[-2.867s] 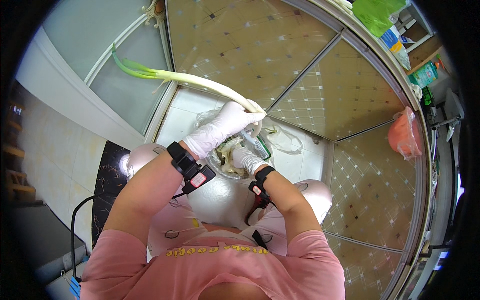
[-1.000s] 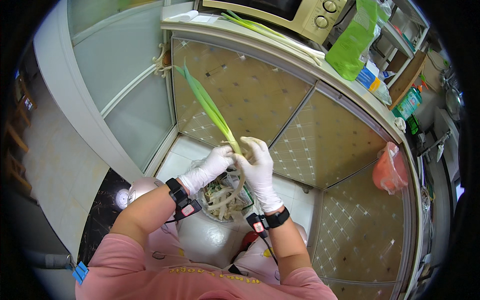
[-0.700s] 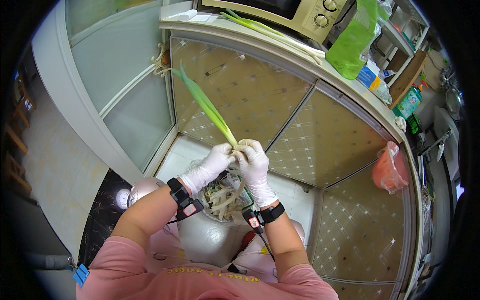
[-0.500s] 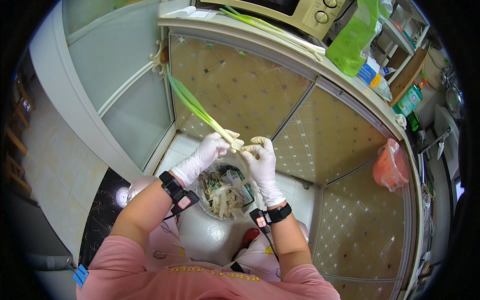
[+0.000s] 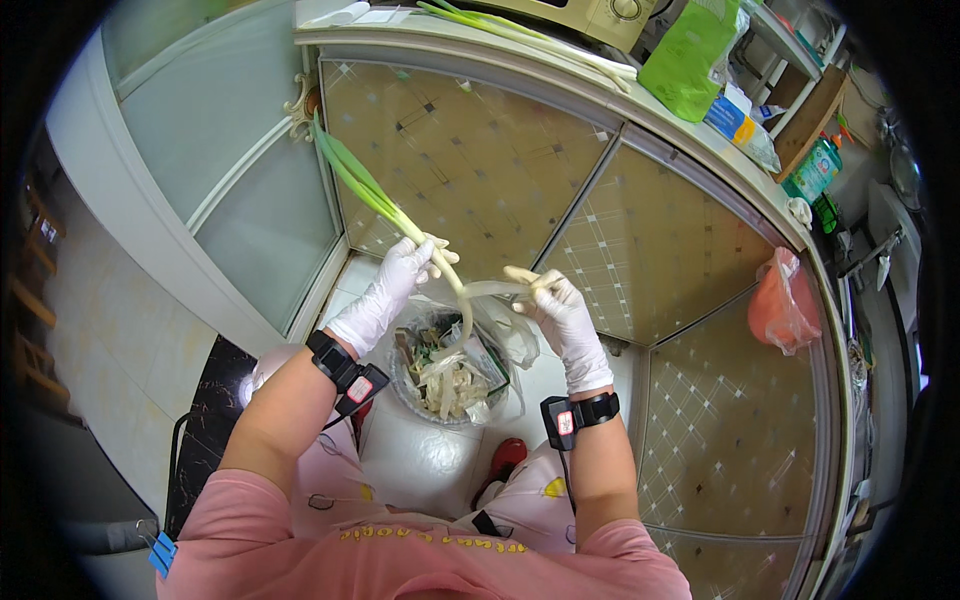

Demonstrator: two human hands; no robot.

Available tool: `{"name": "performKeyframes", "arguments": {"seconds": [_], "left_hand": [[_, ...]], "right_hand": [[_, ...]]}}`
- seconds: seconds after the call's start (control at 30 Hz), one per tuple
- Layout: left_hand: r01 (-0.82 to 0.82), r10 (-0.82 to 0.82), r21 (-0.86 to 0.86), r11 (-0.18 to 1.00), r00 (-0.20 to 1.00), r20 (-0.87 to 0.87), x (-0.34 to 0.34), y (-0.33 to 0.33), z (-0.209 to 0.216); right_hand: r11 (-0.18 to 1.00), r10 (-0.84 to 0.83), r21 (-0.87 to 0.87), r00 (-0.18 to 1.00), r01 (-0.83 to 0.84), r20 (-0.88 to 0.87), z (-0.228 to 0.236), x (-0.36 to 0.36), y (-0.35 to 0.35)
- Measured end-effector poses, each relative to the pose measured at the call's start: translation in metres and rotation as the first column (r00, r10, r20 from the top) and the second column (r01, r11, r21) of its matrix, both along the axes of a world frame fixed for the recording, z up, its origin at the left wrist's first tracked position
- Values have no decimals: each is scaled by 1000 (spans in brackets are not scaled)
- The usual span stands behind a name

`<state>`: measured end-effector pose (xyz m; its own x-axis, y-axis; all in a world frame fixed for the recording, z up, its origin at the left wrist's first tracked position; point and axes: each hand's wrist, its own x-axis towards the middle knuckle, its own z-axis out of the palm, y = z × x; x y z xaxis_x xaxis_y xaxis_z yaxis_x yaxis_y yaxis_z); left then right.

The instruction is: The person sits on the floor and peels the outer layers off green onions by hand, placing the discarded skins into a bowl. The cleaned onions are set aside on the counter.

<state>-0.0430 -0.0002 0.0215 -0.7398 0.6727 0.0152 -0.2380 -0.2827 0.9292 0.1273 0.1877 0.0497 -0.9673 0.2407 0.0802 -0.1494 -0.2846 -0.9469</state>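
Observation:
My gloved left hand (image 5: 392, 278) is closed around the pale stem of a long green onion (image 5: 368, 188), whose green leaves slant up to the left. From the stem a thin whitish outer layer (image 5: 488, 288) stretches across to my gloved right hand (image 5: 564, 322), which pinches its end. Another pale peel (image 5: 467, 325) hangs curved from the lower stem. Both hands are above a waste bin lined with a clear plastic bag (image 5: 515, 338). Inside lie whitish peels (image 5: 450, 390) and other scraps.
Patterned cabinet doors (image 5: 460, 150) stand in front of me. More green onions (image 5: 530, 38) lie on the counter, beside a green bag (image 5: 690, 60) and a microwave (image 5: 605, 18). A red plastic bag (image 5: 782, 305) hangs at the right. A frosted door (image 5: 250, 150) is at the left.
My right hand has moved right and slightly down, pulling a strip of outer layer away from the stem. My left hand has shifted up and left with the green onion.

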Motion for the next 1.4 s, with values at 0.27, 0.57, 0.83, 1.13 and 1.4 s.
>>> {"name": "performKeyframes", "arguments": {"seconds": [0.27, 0.57, 0.83, 1.13, 1.4], "left_hand": [[-17, 17, 7, 1000, 998, -59, -8, -4, -1], [95, -87, 51, 994, 986, -143, 13, -1, 8], [134, -156, -143, 981, 976, -154, 27, 14, -9], [-94, 86, -22, 995, 967, -238, 9, -1, 13], [-121, 125, 30, 992, 961, -247, 8, -6, 21]], "right_hand": [[689, -151, 692, 890, -217, 430, -12, 2, -16], [886, -78, 452, 929, -101, 361, -36, -20, -33], [995, -9, 96, 979, -11, 203, -22, -25, -39], [337, -371, 763, 667, -552, 646, -77, -9, -29], [-19, -302, 648, 623, -761, 722, -127, 13, -68]]}}
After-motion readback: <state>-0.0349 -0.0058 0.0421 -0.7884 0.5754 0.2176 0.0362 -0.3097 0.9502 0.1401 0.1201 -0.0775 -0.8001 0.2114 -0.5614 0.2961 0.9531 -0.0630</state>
